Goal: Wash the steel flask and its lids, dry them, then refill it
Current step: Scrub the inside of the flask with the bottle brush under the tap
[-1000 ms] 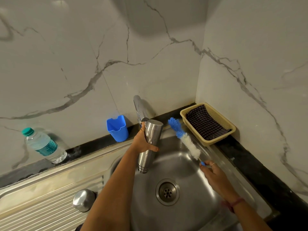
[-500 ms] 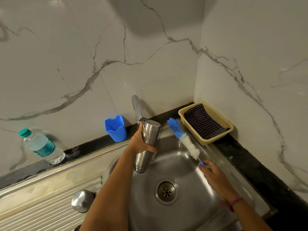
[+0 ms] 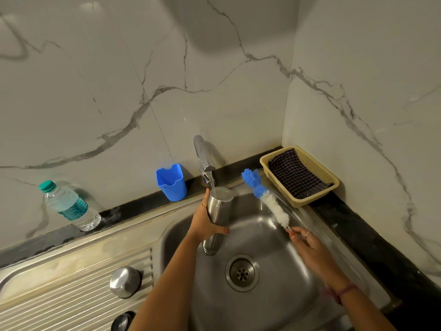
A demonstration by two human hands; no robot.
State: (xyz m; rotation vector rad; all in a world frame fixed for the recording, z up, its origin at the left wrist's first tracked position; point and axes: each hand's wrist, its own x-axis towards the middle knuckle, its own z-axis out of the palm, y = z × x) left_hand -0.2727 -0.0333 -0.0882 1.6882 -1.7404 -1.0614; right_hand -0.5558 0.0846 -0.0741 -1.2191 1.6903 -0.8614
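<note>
Left hand [image 3: 202,223] grips steel flask [image 3: 218,211] under running tap [image 3: 202,156]. Right hand [image 3: 307,244] pinches bottle brush [image 3: 269,201]. Basket [image 3: 331,187] at 2 o'clock holds checked cloth [image 3: 296,175].

1. Our left hand [image 3: 204,223]: forearm reaching up from below, fingers curled round the steel flask [image 3: 218,211], thumb lying up its side.
2. Our right hand [image 3: 307,244]: forearm entering from lower right, fingertips pinching the bottle brush [image 3: 267,199] handle.

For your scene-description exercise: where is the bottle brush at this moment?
In the head view, the bottle brush is held by the right hand over the sink's right side, slanting up between the steel flask and the basket.
</note>
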